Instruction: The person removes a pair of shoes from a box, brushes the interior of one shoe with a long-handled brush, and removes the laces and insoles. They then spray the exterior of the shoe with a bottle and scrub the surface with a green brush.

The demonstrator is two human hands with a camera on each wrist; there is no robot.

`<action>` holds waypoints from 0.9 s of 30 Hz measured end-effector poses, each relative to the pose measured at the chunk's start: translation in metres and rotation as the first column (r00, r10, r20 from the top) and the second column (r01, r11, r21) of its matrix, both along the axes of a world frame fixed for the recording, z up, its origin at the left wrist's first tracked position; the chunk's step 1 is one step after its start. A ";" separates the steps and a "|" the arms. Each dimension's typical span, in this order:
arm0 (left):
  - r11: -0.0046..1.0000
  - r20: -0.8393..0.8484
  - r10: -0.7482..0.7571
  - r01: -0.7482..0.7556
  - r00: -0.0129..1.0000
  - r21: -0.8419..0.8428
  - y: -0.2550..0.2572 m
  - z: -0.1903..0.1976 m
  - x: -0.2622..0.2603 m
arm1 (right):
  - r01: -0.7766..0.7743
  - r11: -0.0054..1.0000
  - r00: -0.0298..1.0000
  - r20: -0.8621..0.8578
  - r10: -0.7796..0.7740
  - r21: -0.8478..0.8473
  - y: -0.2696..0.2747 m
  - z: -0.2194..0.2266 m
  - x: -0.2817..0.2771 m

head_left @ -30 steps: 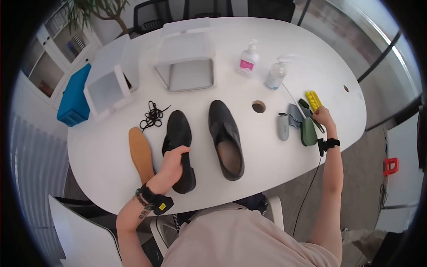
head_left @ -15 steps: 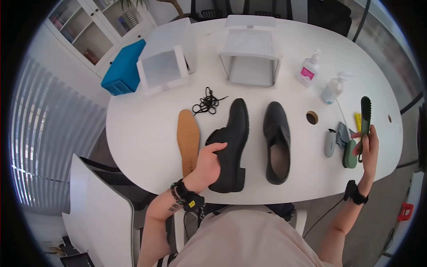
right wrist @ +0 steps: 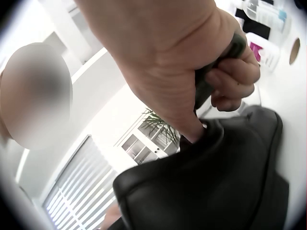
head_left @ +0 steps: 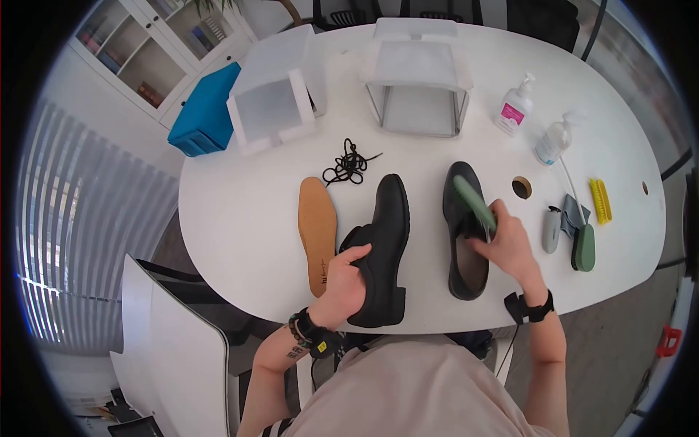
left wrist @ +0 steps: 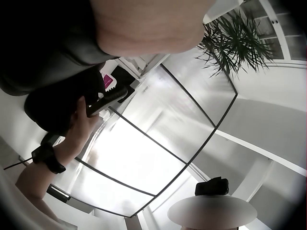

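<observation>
My left hand [head_left: 342,291] grips the heel end of a black leather shoe [head_left: 389,233], its thumb across the upper; the shoe is tipped so the edge of its sole faces right. In my right hand [head_left: 510,244] is a dark green brush [head_left: 473,200], held by its handle over a second black shoe [head_left: 456,211] standing sole down. The right wrist view shows the fingers curled round the brush handle, with the thumb right at the opening of a black shoe [right wrist: 206,187]. Left of the gripped shoe lie a tan insole [head_left: 317,226] and tangled black laces [head_left: 351,164].
On the right lie a yellow brush [head_left: 601,202], a grey cloth [head_left: 574,213], a grey rounded item [head_left: 552,229] and a green oval piece [head_left: 583,247] with a pale stick. Two pump bottles stand behind. Translucent boxes [head_left: 419,69] and a blue case [head_left: 207,109] sit at the back.
My right hand has picked up the green brush from the tools on the right and carried it left over the second shoe. The left hand has tilted its shoe sideways. The head view has shifted.
</observation>
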State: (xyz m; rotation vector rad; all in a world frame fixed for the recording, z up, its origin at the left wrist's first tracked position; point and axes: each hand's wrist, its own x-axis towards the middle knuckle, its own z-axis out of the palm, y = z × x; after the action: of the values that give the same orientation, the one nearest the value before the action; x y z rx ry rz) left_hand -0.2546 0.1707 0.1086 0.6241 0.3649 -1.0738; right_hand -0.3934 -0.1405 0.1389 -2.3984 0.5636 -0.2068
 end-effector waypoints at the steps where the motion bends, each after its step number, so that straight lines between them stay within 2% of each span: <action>1: 1.000 0.017 0.018 -0.018 1.000 0.001 -0.002 0.000 -0.001 | -0.007 1.000 1.000 0.002 0.007 -0.004 0.007 -0.005 0.003; 4: 1.000 -0.021 -0.002 0.001 1.000 -0.015 -0.003 -0.005 -0.003 | -0.019 1.000 0.998 0.061 0.020 -0.011 0.009 -0.009 0.002; 7: 0.995 -0.020 -0.040 0.038 0.999 -0.088 0.000 -0.020 -0.002 | 0.069 0.997 0.980 0.191 -0.065 -0.016 -0.009 -0.009 -0.008; 8: 0.996 -0.019 -0.029 0.028 0.999 -0.087 0.000 -0.023 -0.001 | 0.115 0.990 0.967 0.237 -0.093 -0.079 -0.020 -0.014 -0.011; 11: 0.995 -0.047 -0.040 0.036 0.998 -0.089 -0.011 -0.020 -0.001 | 0.174 0.978 0.957 0.253 -0.140 -0.117 -0.044 -0.010 -0.021; 13: 0.997 0.005 -0.054 0.054 0.999 -0.058 -0.023 -0.004 0.000 | 0.208 0.974 0.964 0.185 -0.189 -0.091 -0.061 -0.010 -0.030; 14: 0.996 0.003 -0.058 0.058 0.998 -0.065 -0.028 0.000 0.000 | 0.213 0.972 0.964 0.184 -0.192 -0.098 -0.065 -0.019 -0.035; 16: 0.992 0.007 -0.064 0.065 0.998 -0.105 -0.039 0.006 0.003 | 0.191 0.948 0.944 0.313 -0.106 -0.255 -0.068 -0.042 -0.041; 17: 0.991 0.009 -0.070 0.071 0.998 -0.116 -0.045 0.008 0.004 | 0.167 0.953 0.960 0.263 -0.099 -0.253 -0.069 -0.043 -0.045; 18: 0.993 0.014 -0.057 0.058 0.998 -0.106 -0.049 0.010 0.004 | 0.171 0.949 0.959 0.268 -0.097 -0.266 -0.064 -0.030 -0.047; 20: 0.994 0.023 -0.040 0.042 0.999 -0.106 -0.050 0.010 0.001 | 0.284 0.956 0.949 0.161 -0.270 -0.071 -0.051 0.005 -0.056; 22: 0.994 0.029 -0.042 0.045 0.999 -0.099 -0.051 0.005 0.004 | 0.305 0.946 0.944 0.170 -0.284 -0.114 -0.042 0.025 -0.066; 24: 0.991 0.011 -0.076 0.076 0.997 -0.106 -0.049 -0.003 0.008 | 0.253 0.966 0.917 0.333 -0.221 -0.057 0.001 0.057 -0.063; 26: 0.986 -0.002 -0.119 0.118 0.993 -0.115 -0.047 -0.005 0.008 | 0.004 0.976 0.877 0.470 0.102 -0.218 0.036 0.062 -0.054; 27: 0.988 -0.011 -0.102 0.100 0.995 -0.122 -0.047 -0.005 0.008 | -0.161 0.960 0.903 0.358 0.237 -0.230 0.056 0.072 -0.051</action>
State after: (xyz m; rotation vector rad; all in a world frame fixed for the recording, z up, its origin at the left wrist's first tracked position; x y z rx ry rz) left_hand -0.2470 0.1241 0.1034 0.5299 0.2825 -1.1895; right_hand -0.4448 -0.0847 0.2108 -2.4900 0.1162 -0.6509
